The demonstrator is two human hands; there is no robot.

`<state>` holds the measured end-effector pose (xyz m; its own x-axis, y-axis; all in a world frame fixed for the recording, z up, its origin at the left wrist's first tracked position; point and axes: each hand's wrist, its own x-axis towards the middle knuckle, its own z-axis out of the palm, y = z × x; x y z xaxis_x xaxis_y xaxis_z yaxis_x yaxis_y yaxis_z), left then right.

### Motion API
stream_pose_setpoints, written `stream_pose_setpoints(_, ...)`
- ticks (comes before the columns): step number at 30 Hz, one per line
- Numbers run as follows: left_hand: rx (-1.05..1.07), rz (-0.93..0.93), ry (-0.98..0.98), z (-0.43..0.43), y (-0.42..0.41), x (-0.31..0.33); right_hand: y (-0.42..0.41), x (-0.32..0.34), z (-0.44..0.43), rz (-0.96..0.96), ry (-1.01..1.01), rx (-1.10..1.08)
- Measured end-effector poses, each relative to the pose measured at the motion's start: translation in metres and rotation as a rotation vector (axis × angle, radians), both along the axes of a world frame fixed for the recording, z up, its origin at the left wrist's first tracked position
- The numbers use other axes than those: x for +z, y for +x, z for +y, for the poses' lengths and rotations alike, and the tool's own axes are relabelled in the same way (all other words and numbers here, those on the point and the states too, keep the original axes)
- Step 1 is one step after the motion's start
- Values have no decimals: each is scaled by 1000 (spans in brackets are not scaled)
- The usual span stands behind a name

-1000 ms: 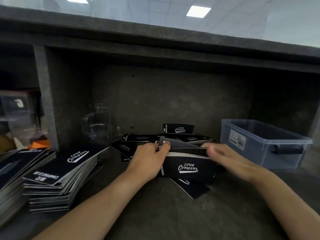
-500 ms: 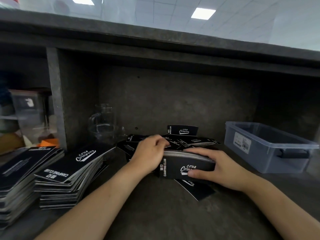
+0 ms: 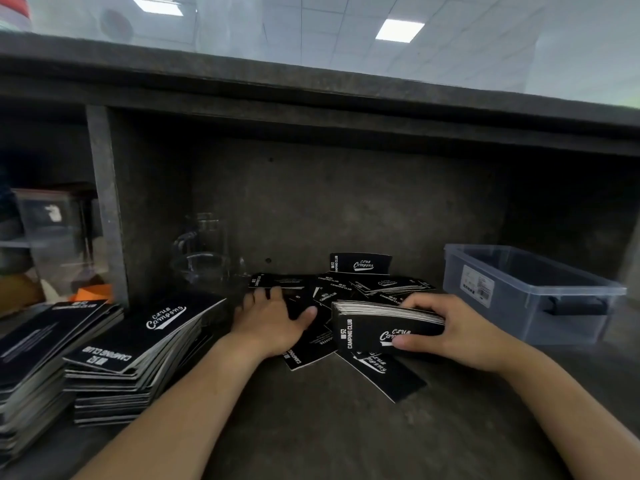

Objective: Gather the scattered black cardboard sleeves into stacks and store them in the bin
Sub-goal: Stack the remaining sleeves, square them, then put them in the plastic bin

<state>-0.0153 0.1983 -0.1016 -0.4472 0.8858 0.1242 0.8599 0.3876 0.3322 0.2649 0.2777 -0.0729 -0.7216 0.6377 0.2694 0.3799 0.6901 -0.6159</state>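
Gripping: right hand (image 3: 460, 332) alone clasps the gathered stack (image 3: 384, 327)
Left hand (image 3: 273, 323): off the stack now, fingers spread, seemingly flat on loose sleeves (image 3: 313, 351) beneath it
Bin (image 3: 519, 306): right of the gripping hand, awaiting a fuller stack

The sleeves (image 3: 367, 336) are matt black cardboard. The bin (image 3: 519, 308) at three o'clock is smooth translucent plastic. The shelf (image 3: 329, 441) looks rough.
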Motion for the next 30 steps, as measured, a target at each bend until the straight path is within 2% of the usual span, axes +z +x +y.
stream_pose_setpoints(2, -35, -5, -65, 4, -2, -3, -2, 0, -1, 4, -19, 23)
stream_pose_setpoints(8, -216, -18, -25, 6, 2, 5, -6, 0, -4, 13, -89, 72)
stream_pose_setpoints(12, -249, -410, 153, 14, 4, 2, -7, 0, -5, 25, -118, 87)
stream_pose_setpoints(15, -233, -502, 166, 16, 9, -2, -7, 0, -6, 28, -133, 93)
stream_pose_setpoints(16, -225, -497, 193, 16, 11, -3, -7, 0, -6, 29, -137, 93)
stream_pose_setpoints(18, -229, -376, 238, 14, 11, -2, -7, 2, -6, 25, -143, 94)
stream_pose_setpoints(20, -249, -173, 131, 8, 11, 0, -6, 4, -7, 10, -168, 106)
stream_pose_setpoints(22, -212, -52, -53, 7, 11, 1, -5, 5, -8, 1, -216, 132)
stream_pose_setpoints(24, -108, -22, -141, 8, 9, 0, -4, 4, -8, -2, -243, 146)
stream_pose_setpoints(26, -15, -31, -141, 7, 5, 0, -4, 4, -6, -2, -231, 128)
stream_pose_setpoints(30, 47, 31, -162, 2, -2, 1, -4, 4, -3, -48, -241, 117)
